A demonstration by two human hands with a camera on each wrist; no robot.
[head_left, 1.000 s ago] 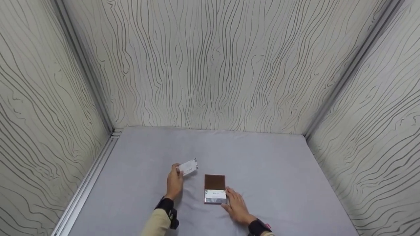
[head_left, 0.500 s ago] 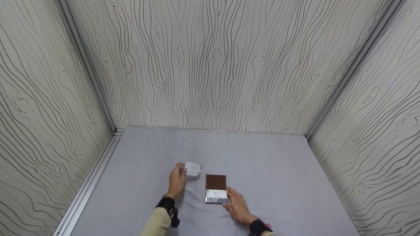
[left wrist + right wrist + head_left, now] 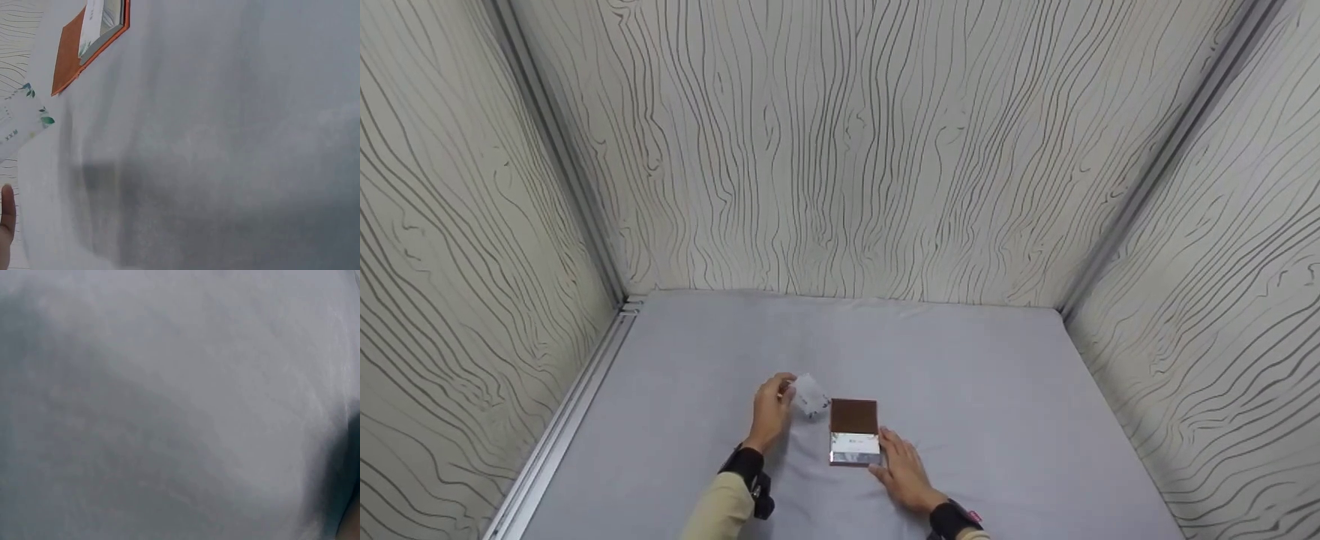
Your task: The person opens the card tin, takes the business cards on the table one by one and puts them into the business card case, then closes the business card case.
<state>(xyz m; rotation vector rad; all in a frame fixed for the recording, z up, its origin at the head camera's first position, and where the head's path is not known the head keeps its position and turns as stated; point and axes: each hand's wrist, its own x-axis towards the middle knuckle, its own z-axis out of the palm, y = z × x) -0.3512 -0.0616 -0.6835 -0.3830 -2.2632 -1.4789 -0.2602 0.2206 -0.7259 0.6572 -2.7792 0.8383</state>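
My left hand (image 3: 769, 410) pinches a white business card (image 3: 811, 395) by its left end, up and to the left of an open brown card case (image 3: 854, 415). Green leaf prints mark the corners of that card (image 3: 25, 121) in the left wrist view. The case lies on the cloth with its flap laid back; a white card (image 3: 855, 444) sits in its lower half above a shiny silver strip. With its fingers along the right edge and the thumb near the lower right corner, my right hand (image 3: 905, 472) rests against the case.
A grey cloth (image 3: 960, 375) covers the table. Wood-patterned panels (image 3: 847, 150) rise at the back and on both sides, and a metal rail (image 3: 562, 420) runs along the left edge.
My left hand has shifted slightly right toward the case, and its card has turned so the free end points down and right. The right hand and the case stay nearly where they were.
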